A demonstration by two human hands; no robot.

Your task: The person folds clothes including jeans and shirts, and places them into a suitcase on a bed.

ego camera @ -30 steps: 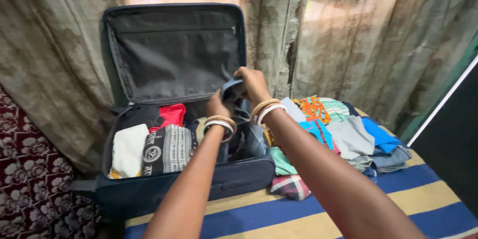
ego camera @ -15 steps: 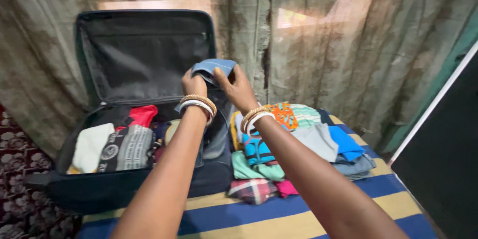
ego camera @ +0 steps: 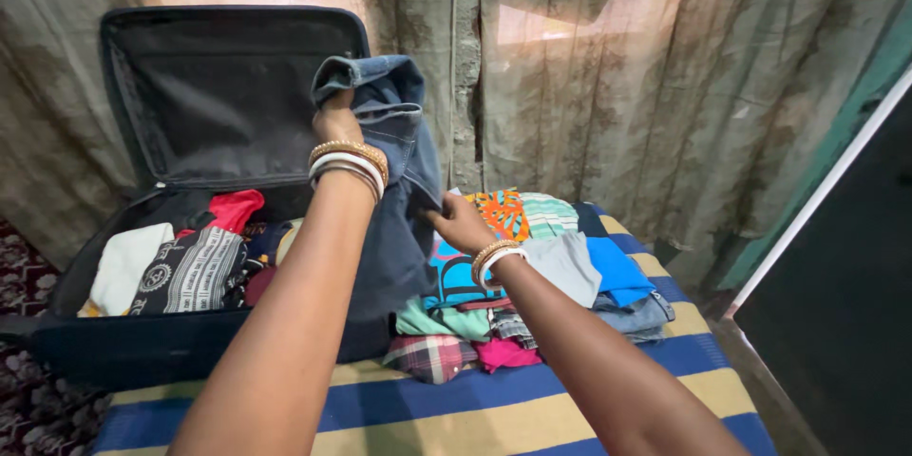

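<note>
My left hand [ego camera: 336,120] is raised high and grips the waistband of a pair of blue jeans [ego camera: 399,209], which hang down over the right end of the open dark suitcase [ego camera: 142,351]. Lower down, my right hand [ego camera: 456,221] pinches the jeans' right edge. Both wrists wear bangles. Folded clothes fill the suitcase: a white piece [ego camera: 122,266], a black-and-white patterned piece [ego camera: 190,271] and a red one [ego camera: 233,210].
A heap of folded colourful clothes [ego camera: 532,266] lies to the right of the suitcase on a blue-and-yellow striped sheet [ego camera: 494,413]. The suitcase lid [ego camera: 218,85] leans against a greenish curtain [ego camera: 665,85]. A dark panel [ego camera: 845,313] stands at the right.
My left hand has lifted the jeans up out of the suitcase and they have unfolded downward. My right hand dropped from the top to the jeans' lower edge. The view shifted right.
</note>
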